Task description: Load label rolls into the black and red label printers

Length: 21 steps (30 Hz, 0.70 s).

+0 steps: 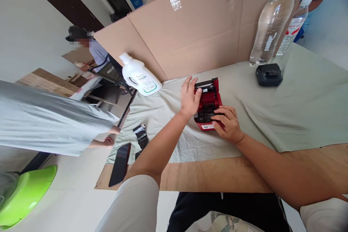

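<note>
A small red label printer point(210, 98) sits on the cloth in front of me with its lid raised. A black roller shows in the lid, and dark parts fill the front of the body. My left hand point(189, 98) grips the printer's left side, thumb over the edge by the lid and fingers extended along the outside. From the right, my right hand point(228, 125) has curled fingers on the near right part, their tips at the black inner parts. Whether the fingertips pinch a smaller piece there is hidden.
A black film roll point(141, 136) and a phone point(119, 165) lie left. A white jug point(140, 76) stands by the cardboard partition point(190, 32). Right are a large water bottle point(272, 25), a smaller bottle point(295, 27) and a black case point(269, 75). A person point(54, 116) stands left.
</note>
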Each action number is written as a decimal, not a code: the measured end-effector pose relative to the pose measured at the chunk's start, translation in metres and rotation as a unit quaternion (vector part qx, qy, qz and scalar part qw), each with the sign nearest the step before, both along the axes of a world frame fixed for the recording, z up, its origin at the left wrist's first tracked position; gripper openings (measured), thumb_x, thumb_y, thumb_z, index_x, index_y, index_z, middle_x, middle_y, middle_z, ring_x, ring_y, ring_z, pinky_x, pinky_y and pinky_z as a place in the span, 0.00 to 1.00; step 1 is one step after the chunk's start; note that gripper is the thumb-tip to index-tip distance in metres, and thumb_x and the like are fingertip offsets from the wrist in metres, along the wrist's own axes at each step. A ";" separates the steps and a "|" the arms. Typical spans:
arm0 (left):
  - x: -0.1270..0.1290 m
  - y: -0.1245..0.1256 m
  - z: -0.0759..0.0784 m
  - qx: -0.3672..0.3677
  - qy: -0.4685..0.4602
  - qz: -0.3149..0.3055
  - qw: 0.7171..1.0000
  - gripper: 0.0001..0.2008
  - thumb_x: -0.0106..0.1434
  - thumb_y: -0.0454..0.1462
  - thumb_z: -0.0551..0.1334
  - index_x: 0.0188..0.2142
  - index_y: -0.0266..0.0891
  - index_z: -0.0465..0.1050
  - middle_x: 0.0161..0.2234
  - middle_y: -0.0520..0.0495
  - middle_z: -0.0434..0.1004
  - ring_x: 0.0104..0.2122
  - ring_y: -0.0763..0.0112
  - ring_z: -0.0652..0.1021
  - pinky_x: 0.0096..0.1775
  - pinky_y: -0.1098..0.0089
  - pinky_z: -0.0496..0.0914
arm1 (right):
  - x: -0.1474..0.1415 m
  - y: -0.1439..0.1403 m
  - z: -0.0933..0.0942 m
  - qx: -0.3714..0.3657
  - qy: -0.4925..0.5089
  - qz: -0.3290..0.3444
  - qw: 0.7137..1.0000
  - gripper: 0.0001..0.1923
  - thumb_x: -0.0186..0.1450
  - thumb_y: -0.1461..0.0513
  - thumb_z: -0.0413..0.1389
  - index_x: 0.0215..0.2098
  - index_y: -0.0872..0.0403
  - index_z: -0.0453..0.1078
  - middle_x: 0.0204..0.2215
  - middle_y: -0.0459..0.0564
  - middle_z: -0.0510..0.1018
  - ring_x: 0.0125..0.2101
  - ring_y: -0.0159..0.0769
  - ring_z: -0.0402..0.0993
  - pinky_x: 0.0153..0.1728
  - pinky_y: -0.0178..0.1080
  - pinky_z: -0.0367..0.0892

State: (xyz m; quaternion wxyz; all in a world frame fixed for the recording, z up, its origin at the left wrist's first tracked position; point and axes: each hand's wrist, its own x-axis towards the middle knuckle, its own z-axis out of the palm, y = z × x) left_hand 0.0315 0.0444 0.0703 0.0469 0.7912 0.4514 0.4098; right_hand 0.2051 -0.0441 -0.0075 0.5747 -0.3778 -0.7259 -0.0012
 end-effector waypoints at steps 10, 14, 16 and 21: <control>-0.012 -0.057 -0.038 -0.012 -0.062 -0.039 0.997 0.32 0.72 0.53 0.36 0.58 0.37 0.64 0.49 0.36 0.73 0.52 0.60 0.73 0.56 0.58 0.65 | 0.000 -0.004 0.000 0.028 -0.021 -0.033 0.999 0.05 0.64 0.60 0.57 0.37 0.46 0.74 0.50 0.52 0.73 0.56 0.51 0.66 0.55 0.57 0.67; -0.009 -0.071 -0.062 0.044 -0.088 -0.058 0.993 0.24 0.72 0.48 0.44 0.56 0.37 0.65 0.53 0.35 0.71 0.58 0.57 0.69 0.59 0.53 0.62 | -0.001 -0.002 0.000 0.010 -0.043 -0.044 0.998 0.07 0.66 0.57 0.55 0.42 0.47 0.72 0.52 0.53 0.72 0.58 0.51 0.65 0.57 0.57 0.65; -0.006 -0.071 -0.072 0.075 -0.108 -0.051 0.990 0.22 0.72 0.47 0.46 0.57 0.37 0.64 0.54 0.35 0.71 0.60 0.56 0.68 0.60 0.52 0.61 | -0.002 0.000 -0.002 0.003 -0.043 -0.052 0.998 0.15 0.65 0.53 0.56 0.48 0.49 0.69 0.53 0.55 0.72 0.58 0.52 0.65 0.57 0.58 0.65; 0.000 -0.067 -0.085 0.095 -0.121 -0.002 0.988 0.23 0.71 0.48 0.45 0.57 0.36 0.63 0.53 0.34 0.72 0.60 0.55 0.69 0.59 0.52 0.62 | 0.000 0.007 -0.004 -0.003 -0.054 -0.063 0.997 0.36 0.60 0.45 0.61 0.59 0.54 0.61 0.52 0.61 0.74 0.57 0.55 0.68 0.57 0.58 0.64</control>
